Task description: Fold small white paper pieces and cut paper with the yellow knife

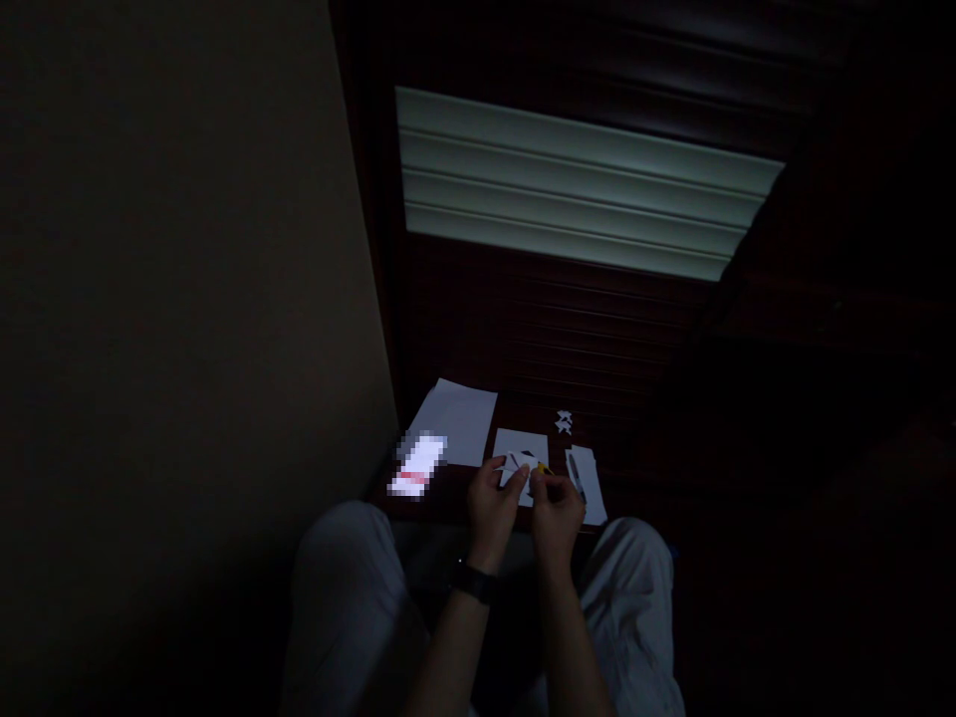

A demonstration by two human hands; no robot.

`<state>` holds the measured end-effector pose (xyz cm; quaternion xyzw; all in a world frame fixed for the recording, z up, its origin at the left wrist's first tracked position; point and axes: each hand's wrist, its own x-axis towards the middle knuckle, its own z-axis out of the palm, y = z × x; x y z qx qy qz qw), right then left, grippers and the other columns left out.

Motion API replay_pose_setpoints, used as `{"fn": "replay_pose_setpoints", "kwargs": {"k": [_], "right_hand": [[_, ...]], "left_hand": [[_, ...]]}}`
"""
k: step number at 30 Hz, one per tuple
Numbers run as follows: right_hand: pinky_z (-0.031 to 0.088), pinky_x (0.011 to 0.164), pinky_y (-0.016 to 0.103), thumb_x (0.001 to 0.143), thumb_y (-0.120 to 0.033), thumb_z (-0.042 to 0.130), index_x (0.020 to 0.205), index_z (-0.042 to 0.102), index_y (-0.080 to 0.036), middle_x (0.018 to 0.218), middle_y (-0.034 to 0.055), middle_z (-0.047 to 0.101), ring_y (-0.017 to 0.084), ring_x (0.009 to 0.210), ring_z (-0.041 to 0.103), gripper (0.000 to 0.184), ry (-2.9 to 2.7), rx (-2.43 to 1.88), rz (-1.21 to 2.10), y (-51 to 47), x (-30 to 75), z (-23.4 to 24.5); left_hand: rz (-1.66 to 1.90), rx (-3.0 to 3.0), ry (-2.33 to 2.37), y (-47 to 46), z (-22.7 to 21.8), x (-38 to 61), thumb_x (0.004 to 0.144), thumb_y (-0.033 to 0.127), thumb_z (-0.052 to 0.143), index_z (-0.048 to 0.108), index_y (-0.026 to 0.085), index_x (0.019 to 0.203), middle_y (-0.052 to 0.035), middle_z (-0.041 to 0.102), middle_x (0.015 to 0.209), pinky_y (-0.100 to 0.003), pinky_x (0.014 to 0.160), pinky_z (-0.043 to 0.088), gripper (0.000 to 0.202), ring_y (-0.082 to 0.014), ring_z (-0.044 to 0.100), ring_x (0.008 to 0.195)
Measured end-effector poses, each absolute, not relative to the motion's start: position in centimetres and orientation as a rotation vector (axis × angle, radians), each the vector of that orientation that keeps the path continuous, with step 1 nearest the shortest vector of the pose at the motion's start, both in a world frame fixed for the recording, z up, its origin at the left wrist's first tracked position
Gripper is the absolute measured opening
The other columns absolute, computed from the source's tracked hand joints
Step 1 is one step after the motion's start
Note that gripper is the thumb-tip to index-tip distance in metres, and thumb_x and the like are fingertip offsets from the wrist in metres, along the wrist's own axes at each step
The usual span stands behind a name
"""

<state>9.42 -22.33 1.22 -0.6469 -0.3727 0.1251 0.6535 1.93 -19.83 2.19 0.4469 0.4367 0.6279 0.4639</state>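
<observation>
A small piece of white paper (512, 460) is held up in front of me, above the edge of the low dark table. My left hand (491, 510) pinches it between thumb and fingers, and a dark watch circles that wrist. At the paper's right edge, my right hand (559, 508) has its thumb and fingers pinched together on it. A yellow and black object (545, 469) shows just behind the right fingers; its kind is too dark to tell. Beneath the hands lies a white sheet (523, 440), partly hidden by them.
A larger stack of white paper (459, 418) lies to the left, beside a bright, blurred-out phone-like screen (418, 466). Small cut paper pieces (564, 422) sit farther back. On the right, a pen (576, 476) rests on white paper strips (593, 490). A slatted panel stands behind.
</observation>
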Motion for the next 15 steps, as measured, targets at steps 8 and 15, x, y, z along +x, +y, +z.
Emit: {"fn": "replay_pose_setpoints", "kwargs": {"k": [8,15], "right_hand": [[0.043,0.064,0.030,0.074,-0.042,0.060,0.071,0.062,-0.016,0.067,0.0048,0.065,0.019,0.064,0.058,0.026,-0.858,-1.466,0.279,-22.51,9.17,1.34],[0.045,0.061,0.028,0.073,-0.044,0.061,0.070,0.061,-0.014,0.064,0.0028,0.063,0.017,0.062,0.057,0.030,-0.798,-1.259,0.564,-22.03,9.57,1.02]], "left_hand": [[1.580,1.074,1.080,-19.91,2.35,2.12,0.062,0.028,0.074,0.062,0.015,0.094,-0.0084,0.070,0.084,-0.030,0.071,0.049,0.036,-0.0215,0.065,0.079],[1.581,1.134,1.053,-19.52,1.94,1.84,0.069,0.030,0.070,0.059,0.014,0.101,-0.0109,0.068,0.091,-0.031,0.073,0.050,0.038,-0.0216,0.065,0.082]]}}
